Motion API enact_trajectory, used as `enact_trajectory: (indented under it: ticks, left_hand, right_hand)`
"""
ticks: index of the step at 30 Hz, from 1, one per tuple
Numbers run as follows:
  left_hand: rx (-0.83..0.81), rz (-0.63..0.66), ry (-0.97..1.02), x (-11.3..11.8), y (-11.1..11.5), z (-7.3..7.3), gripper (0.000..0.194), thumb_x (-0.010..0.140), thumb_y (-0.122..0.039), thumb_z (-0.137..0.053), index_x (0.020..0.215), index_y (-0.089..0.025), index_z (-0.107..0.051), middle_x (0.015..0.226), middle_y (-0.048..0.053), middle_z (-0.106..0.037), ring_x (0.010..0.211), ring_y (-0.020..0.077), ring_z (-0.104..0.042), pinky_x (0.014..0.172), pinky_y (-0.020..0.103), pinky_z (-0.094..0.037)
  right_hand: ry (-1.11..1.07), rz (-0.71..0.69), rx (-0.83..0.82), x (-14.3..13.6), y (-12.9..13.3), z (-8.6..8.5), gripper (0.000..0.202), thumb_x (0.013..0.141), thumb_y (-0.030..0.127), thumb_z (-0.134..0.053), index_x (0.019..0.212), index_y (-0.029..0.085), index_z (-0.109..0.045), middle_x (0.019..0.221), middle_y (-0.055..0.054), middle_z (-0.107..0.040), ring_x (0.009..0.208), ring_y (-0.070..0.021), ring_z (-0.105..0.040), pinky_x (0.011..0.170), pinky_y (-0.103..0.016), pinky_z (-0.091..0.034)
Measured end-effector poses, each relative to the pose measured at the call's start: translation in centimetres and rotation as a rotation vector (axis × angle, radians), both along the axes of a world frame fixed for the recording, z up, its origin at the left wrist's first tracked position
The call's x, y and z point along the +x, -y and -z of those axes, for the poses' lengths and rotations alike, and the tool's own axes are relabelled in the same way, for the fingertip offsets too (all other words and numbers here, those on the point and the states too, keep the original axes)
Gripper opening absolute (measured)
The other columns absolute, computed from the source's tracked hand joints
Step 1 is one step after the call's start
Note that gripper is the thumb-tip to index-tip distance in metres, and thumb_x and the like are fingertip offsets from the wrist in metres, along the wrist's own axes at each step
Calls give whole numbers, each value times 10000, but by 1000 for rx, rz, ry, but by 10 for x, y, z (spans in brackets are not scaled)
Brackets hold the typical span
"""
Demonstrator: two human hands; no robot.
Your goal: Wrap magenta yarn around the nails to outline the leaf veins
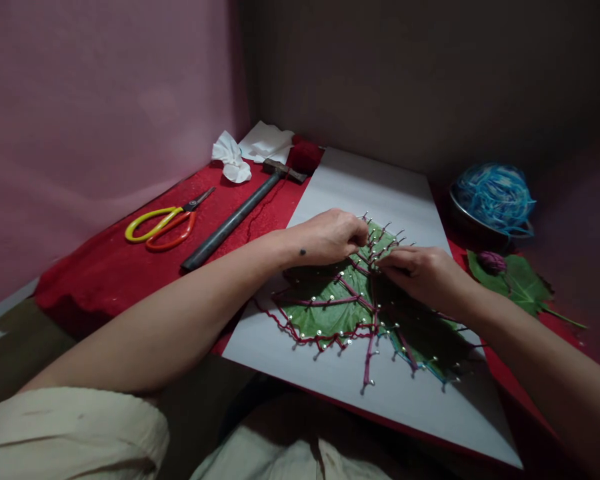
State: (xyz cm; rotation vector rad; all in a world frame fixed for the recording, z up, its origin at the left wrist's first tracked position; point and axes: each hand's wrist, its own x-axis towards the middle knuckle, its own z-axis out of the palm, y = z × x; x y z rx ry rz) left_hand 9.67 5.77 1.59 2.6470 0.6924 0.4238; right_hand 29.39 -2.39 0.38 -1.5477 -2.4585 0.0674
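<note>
Left hand [333, 237] and right hand [424, 272] sit close together, fingers pinched closed over the upper leaf [336, 320], flat on the white board [395, 179], presumably for fine control among the nails [319, 333], though whether they grip purple thread [367, 363] cannot be confirmed, hammer [237, 214] lying aside

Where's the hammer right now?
In the head view, the hammer lies to the left of the white board, between it and the scissors, its head beside the red yarn ball.
</note>
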Motion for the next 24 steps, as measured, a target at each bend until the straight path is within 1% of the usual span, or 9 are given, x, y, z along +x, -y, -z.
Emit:
enact_trajectory:
  ticks: [5, 9, 12, 15, 19, 24]
  left_hand:
    - [5, 10, -27, 1, 2, 0, 226, 774, -108, -497, 869, -169, -692, 797, 34, -690, 723, 132, -577, 648, 238, -388]
    - [19, 38, -44, 3, 2, 4, 246, 775, -102, -481, 888, -167, -689, 842, 47, -698, 769, 142, -596, 678, 246, -403]
    - [57, 75, -81, 5, 3, 7, 261, 778, -91, -473, 902, -168, -690, 882, 55, -702, 832, 155, -611, 762, 273, -401]
    - [94, 97, -122, 6, 4, 10, 276, 806, -98, -463, 948, -183, -684, 896, 58, -696, 899, 178, -607, 857, 333, -358]
    - [111, 129, -158, 6, 5, 12, 306, 840, -115, -443, 1017, -218, -670, 894, 61, -673, 911, 193, -581, 867, 364, -327]
    - [118, 134, -216, 6, 8, 11, 320, 836, -117, -462, 1064, -233, -654, 898, 75, -643, 919, 206, -543, 839, 359, -316]
  right_hand:
    - [37, -17, 5, 1, -1, 5, 240, 839, 217, -476, 769, 230, -705, 811, -24, -698, 705, -135, -621, 640, -246, -451]
    - [23, -39, -43, 3, -5, 5, 223, 831, 209, -494, 773, 239, -707, 809, -15, -700, 715, -133, -625, 656, -248, -456]
    - [-35, -52, -78, 6, -7, 4, 219, 821, 189, -504, 827, 245, -716, 850, -12, -709, 746, -132, -634, 690, -253, -468]
    - [-120, -47, -107, 9, -7, 5, 232, 814, 180, -508, 889, 254, -716, 880, -4, -714, 779, -129, -643, 719, -254, -481]
    - [-143, 10, -96, 9, -9, 4, 215, 805, 180, -514, 859, 236, -714, 859, -5, -718, 759, -132, -644, 711, -253, -481]
    - [-115, 87, -63, 3, -14, -1, 187, 775, 185, -527, 784, 218, -710, 733, -6, -710, 644, -130, -617, 622, -233, -444]
